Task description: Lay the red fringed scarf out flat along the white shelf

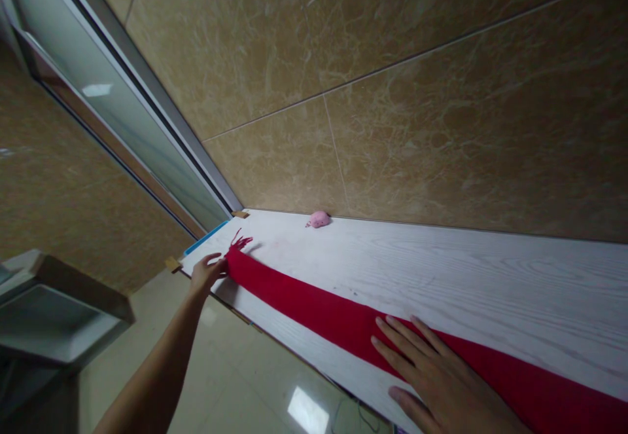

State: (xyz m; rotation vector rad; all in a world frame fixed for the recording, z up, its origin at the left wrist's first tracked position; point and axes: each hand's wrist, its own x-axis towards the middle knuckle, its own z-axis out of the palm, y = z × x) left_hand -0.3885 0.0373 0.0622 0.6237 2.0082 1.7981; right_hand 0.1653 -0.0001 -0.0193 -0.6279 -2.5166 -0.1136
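A long red scarf (314, 309) with a fringe (240, 243) at its far end stretches along the white wood-grain table (441, 270). My left hand (209, 271) closes on the scarf's edge near that fringed end, slightly raising it above the tabletop. Nearer to me, my right hand (432, 375) lies flat with spread fingers on the scarf. The scarf's near end runs out of the picture at the lower right.
A small pink plush-looking item (318, 219) rests by the brown marble-look wall (392, 126). Brown pieces (173, 264) mark the table's far corners, with a blue strip (206, 237) between. A glass partition (122, 93) stands beyond, and a framed panel (63, 309) at left.
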